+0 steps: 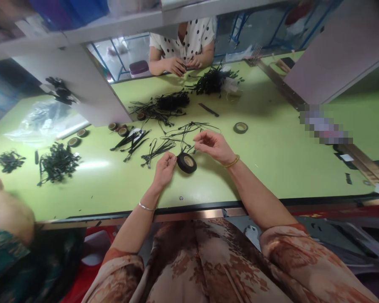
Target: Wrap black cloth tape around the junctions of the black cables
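Observation:
A roll of black tape with a pale core is between my hands, close to the table's front edge. My left hand is closed in a pinch right beside the roll, its fingertips at the roll's left edge; what lies in them is hidden. Above and to the right of the roll, my right hand has thumb and forefinger brought together, and anything between them is too small to name. Thin black cables with small connectors lie just beyond both hands. A bundle of similar cables rests to the left.
Another tape roll lies to the right. A dark blade-like strip and cable heaps are farther back, before a co-worker in a dotted shirt. More cables lie left, near another person's arm. White uprights carry a shelf.

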Available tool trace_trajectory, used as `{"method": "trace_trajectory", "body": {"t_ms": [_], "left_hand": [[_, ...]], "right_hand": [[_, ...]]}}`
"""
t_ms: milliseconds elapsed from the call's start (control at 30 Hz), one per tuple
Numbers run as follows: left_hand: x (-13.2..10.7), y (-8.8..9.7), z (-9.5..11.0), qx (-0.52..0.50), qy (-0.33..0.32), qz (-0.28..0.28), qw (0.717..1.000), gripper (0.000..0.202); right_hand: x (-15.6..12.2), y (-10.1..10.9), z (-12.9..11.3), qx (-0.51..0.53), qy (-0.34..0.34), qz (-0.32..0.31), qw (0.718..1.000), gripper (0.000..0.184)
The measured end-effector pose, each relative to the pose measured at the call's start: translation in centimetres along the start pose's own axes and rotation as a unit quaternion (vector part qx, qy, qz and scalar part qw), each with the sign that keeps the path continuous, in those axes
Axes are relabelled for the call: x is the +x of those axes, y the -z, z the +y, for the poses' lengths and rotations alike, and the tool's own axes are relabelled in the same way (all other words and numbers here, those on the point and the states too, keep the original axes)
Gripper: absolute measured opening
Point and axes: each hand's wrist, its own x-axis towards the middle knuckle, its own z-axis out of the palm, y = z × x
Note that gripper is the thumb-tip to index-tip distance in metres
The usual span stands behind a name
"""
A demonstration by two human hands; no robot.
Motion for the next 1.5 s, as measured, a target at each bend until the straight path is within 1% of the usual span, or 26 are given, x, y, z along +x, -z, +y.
{"method": "trace_trajectory", "body": {"t_ms": [67, 167, 233, 300, 400, 467, 533, 600, 667, 767, 867, 967, 1067, 1200, 1267, 1333, 1367, 1433, 1500], "left_hand": [[0.0, -0.1, 0.0, -0.019, 0.008, -0.013, 1.000, 0.036], [-0.2, -0.3, 0.2, -0.002, 0.004, -0.011, 1.000, 0.036], [-0.2, -0.3, 0.4, 0.017, -0.004, -0.013, 1.000, 0.034], [-0.3, -0.2, 0.6, 0.037, -0.015, -0.029, 0.999, 0.032], [-0.6, -0.1, 0.9, 0.097, -0.030, -0.052, 0.993, 0.027], [-0.8, -0.1, 1.1, 0.156, -0.039, -0.044, 0.986, 0.024], [-0.9, -0.2, 1.2, 0.205, -0.053, -0.029, 0.977, 0.021], [-1.0, -0.3, 1.2, 0.236, -0.068, -0.018, 0.969, 0.021], [-1.1, -0.4, 1.1, 0.259, -0.083, -0.014, 0.962, 0.022], [-1.2, -0.5, 0.8, 0.301, -0.104, -0.014, 0.948, 0.024], [-1.2, -0.6, 0.6, 0.346, -0.121, -0.017, 0.930, 0.025], [-1.3, -0.6, 0.4, 0.381, -0.125, -0.005, 0.916, 0.027], [-1.3, -0.6, 0.3, 0.419, -0.127, 0.001, 0.899, 0.026], [-1.1, -0.6, 0.3, 0.475, -0.149, -0.015, 0.867, 0.028], [-1.0, -0.7, 0.3, 0.491, -0.162, -0.003, 0.856, 0.030], [-0.9, -0.8, 0.4, 0.487, -0.162, 0.015, 0.858, 0.031], [-0.9, -0.9, 0.5, 0.478, -0.156, 0.023, 0.864, 0.031], [-0.9, -1.1, 0.6, 0.443, -0.133, 0.026, 0.886, 0.029], [-0.8, -1.2, 0.8, 0.391, -0.103, 0.017, 0.915, 0.028]], "right_hand": [[-0.1, -0.5, 0.2, -0.015, 0.003, -0.016, 1.000, 0.030], [-0.2, -1.3, 0.7, -0.021, -0.002, -0.018, 1.000, 0.021], [-0.3, -1.5, 1.0, -0.006, -0.009, -0.011, 1.000, 0.018], [-0.2, -1.4, 1.1, 0.025, -0.017, -0.010, 1.000, 0.018], [-0.2, -1.1, 1.1, 0.085, -0.032, -0.026, 0.995, 0.020], [-0.2, -1.0, 1.0, 0.111, -0.043, -0.040, 0.992, 0.023], [-0.3, -1.1, 0.8, 0.106, -0.056, -0.056, 0.991, 0.028], [-0.4, -1.4, 0.7, 0.066, -0.073, -0.080, 0.992, 0.030], [-0.4, -1.7, 0.5, -0.005, -0.081, -0.103, 0.991, 0.028], [-0.5, -1.7, 0.3, -0.126, -0.071, -0.122, 0.982, 0.026], [-0.5, -1.3, -0.3, -0.212, -0.050, -0.140, 0.966, 0.025], [-0.5, -0.9, -1.0, -0.258, -0.020, -0.154, 0.954, 0.023], [-0.6, -0.8, -1.5, -0.302, 0.004, -0.145, 0.942, 0.021], [-0.5, -0.7, -1.1, -0.357, 0.035, -0.121, 0.926, 0.025], [-0.3, -0.5, -0.8, -0.347, 0.037, -0.120, 0.929, 0.028], [-0.2, -0.5, -0.4, -0.324, 0.031, -0.117, 0.938, 0.029], [-0.2, -0.5, -0.3, -0.315, 0.029, -0.115, 0.942, 0.029], [-0.1, -0.6, -0.1, -0.311, 0.029, -0.105, 0.944, 0.030], [-0.1, -0.9, 0.1, -0.318, 0.030, -0.087, 0.944, 0.032]]}}
